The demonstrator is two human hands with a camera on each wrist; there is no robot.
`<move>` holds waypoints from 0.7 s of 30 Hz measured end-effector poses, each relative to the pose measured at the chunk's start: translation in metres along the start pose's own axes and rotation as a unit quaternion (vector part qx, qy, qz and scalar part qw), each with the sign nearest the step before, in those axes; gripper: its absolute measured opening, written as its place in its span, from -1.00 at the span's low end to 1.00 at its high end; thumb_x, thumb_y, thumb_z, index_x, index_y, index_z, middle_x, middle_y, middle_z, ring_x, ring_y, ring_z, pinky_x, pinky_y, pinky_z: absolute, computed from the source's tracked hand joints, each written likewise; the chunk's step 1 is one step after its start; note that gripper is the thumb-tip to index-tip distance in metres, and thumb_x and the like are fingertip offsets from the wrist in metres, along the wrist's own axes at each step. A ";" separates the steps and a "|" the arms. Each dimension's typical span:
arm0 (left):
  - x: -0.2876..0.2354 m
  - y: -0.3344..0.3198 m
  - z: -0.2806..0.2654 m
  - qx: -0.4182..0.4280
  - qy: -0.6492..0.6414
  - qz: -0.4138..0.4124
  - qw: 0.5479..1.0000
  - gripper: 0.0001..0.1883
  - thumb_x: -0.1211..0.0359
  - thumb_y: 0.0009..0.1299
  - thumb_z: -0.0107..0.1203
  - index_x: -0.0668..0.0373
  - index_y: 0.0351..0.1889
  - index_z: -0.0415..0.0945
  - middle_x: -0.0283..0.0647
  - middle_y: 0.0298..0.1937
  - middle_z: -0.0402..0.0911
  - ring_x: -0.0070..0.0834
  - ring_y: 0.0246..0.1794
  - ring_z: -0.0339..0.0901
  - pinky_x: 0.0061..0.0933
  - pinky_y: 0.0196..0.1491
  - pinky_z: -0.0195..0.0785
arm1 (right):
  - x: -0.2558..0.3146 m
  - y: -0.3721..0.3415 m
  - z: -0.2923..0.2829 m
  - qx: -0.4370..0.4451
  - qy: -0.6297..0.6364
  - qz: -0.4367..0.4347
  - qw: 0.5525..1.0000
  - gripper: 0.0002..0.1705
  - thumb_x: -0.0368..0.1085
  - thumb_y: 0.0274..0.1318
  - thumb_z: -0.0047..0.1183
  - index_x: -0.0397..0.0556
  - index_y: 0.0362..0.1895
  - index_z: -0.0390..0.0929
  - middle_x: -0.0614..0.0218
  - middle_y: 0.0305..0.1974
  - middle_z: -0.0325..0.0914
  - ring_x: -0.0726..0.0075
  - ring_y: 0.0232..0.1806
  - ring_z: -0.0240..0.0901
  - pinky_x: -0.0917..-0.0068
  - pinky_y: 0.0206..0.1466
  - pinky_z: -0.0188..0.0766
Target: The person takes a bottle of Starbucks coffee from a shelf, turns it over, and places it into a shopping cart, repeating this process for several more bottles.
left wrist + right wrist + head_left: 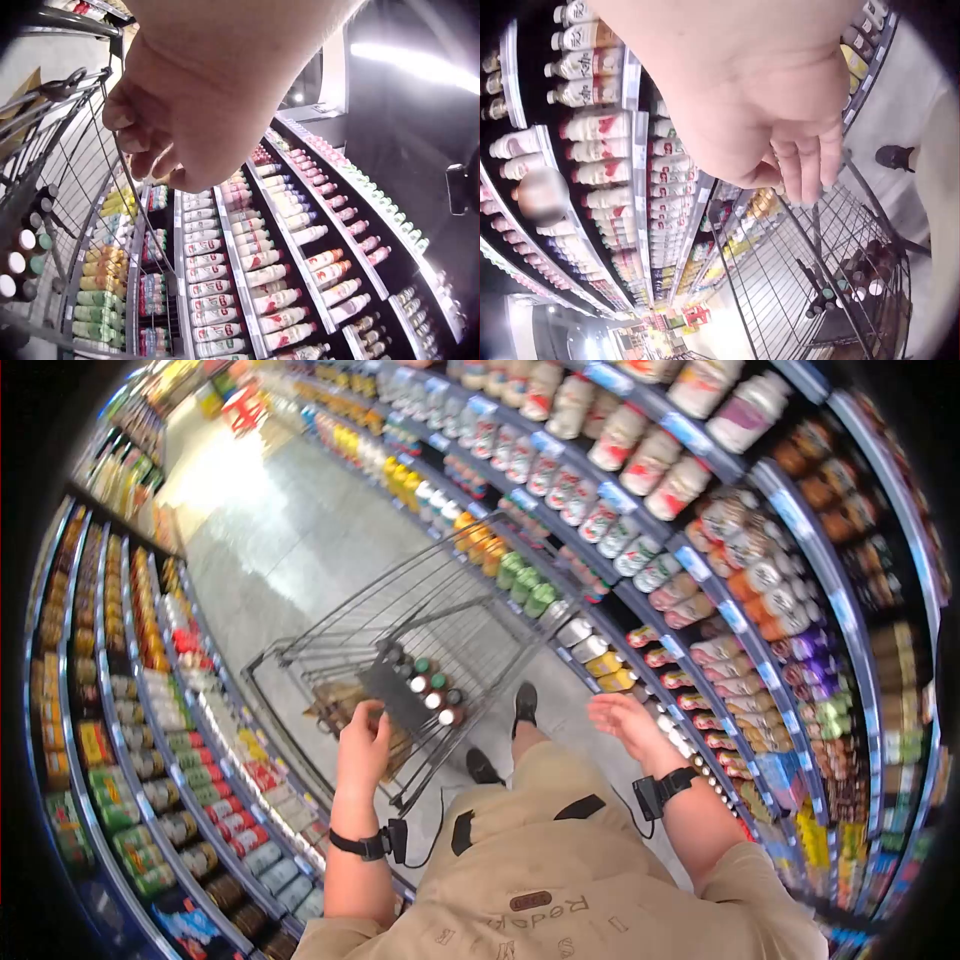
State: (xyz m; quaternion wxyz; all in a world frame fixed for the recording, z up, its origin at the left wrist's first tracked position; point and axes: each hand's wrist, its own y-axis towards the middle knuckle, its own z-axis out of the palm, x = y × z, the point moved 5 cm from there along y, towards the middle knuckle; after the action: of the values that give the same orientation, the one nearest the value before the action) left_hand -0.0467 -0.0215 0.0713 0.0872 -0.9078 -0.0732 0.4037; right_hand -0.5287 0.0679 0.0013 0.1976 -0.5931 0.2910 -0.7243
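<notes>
My left hand (365, 752) is over the near left side of a wire shopping cart (283, 651), its fingers loosely bent and holding nothing. Several bottles (418, 685) with white, green and dark caps stand together in the cart, next to a dark grey panel (396, 694). Beside them lies a brown paper-like item (340, 703), partly hidden by the left hand. To the right of the cart, my right hand (630, 726) hovers in the air with relaxed fingers and nothing in it. In the right wrist view its fingertips overlap the cart's wire side (799, 225).
Tall shelves of bottled drinks (600, 525) line the right side of the aisle. Shelves on the left (190, 760) carry cans, jars and packets. Grey floor (300, 530) runs ahead toward a red object (243, 410). My shoes (526, 702) are close to the cart.
</notes>
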 end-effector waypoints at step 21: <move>-0.336 -0.112 0.253 0.231 0.076 0.375 0.894 -0.72 0.33 0.49 0.22 0.15 0.12 0.59 -0.10 -0.28 0.70 -0.14 -0.48 0.58 -0.14 -0.30 0.43 | -0.127 -0.285 -0.256 -0.270 0.171 -0.148 0.936 -0.59 -0.38 0.44 -0.09 -0.06 0.30 0.53 0.22 0.19 0.67 0.22 0.20 0.63 0.24 0.25 0.52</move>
State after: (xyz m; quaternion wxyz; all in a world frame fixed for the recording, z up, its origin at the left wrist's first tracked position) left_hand -0.4649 0.0447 0.1708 0.1419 -0.8501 0.3750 0.3413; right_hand -0.7337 0.4109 0.0612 -0.1323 -0.5275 0.4137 -0.7301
